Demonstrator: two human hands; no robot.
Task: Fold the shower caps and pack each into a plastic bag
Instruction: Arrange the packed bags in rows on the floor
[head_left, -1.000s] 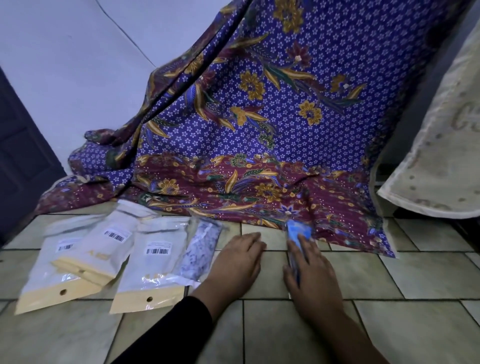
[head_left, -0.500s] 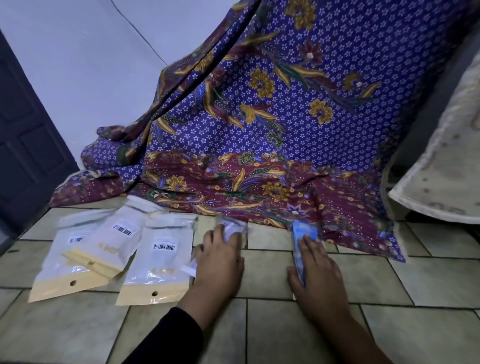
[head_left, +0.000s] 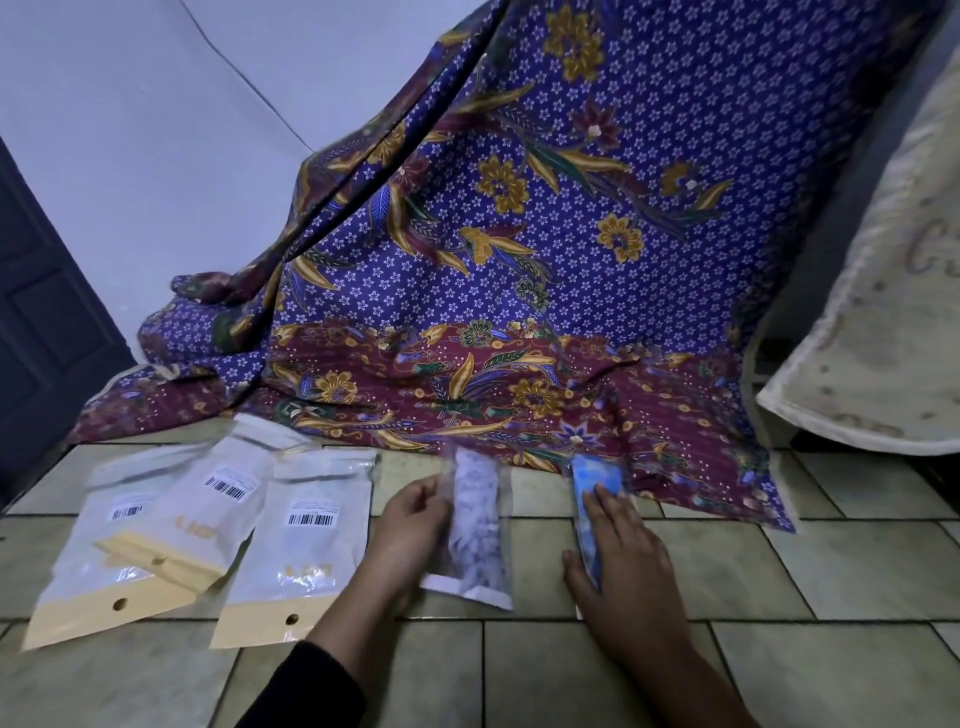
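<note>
My left hand pinches the clear bag, patterned cap inside, right of three labelled packs; farther right, my right hand, fingers straight, presses the blue shower cap to the floor.

Left hand pinching bagged cap, right hand pressing blue cap

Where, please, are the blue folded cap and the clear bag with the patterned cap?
blue folded cap (head_left: 597, 475): head view, its exposed far end beyond the fingers.
clear bag (head_left: 477, 525): head view, the middle of its front face.
</note>
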